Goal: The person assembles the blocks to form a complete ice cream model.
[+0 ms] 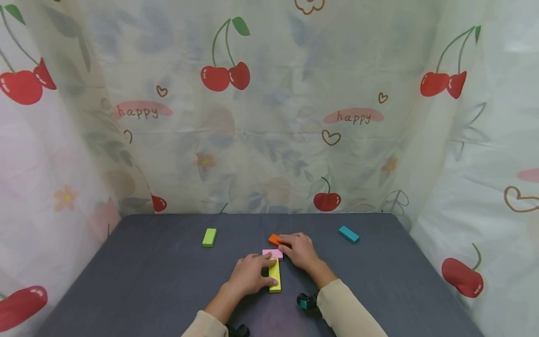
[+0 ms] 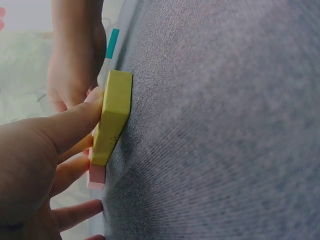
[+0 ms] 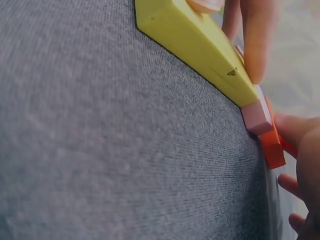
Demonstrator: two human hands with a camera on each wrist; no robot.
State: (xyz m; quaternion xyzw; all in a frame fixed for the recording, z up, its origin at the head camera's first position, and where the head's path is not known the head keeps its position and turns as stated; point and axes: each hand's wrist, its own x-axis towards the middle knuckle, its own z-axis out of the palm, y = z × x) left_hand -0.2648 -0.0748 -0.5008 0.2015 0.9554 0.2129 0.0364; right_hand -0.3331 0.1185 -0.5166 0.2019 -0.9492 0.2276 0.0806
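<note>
Looks like the left hand point(image 1: 249, 275) rests straightish fingers on the yellow block point(image 1: 274, 272) — probably steadying it against the pink block point(image 1: 276, 252) — while the right hand point(image 1: 301, 251) pinches the orange block point(image 1: 273, 240).

"happy" point(image 1: 138, 111) printed twice on the cloth point(image 1: 269, 103), beyond-left of the left hand point(image 1: 248, 276) and beyond-right of the right hand point(image 1: 301, 252)

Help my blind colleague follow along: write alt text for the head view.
A person's left hand touches a yellow rectangular block and their right hand holds an orange rectangular block, with a pink rectangular block between, on a dark grey tabletop. A lime-green rectangular block lies off to the left, a blue rectangular block to the right.
</note>
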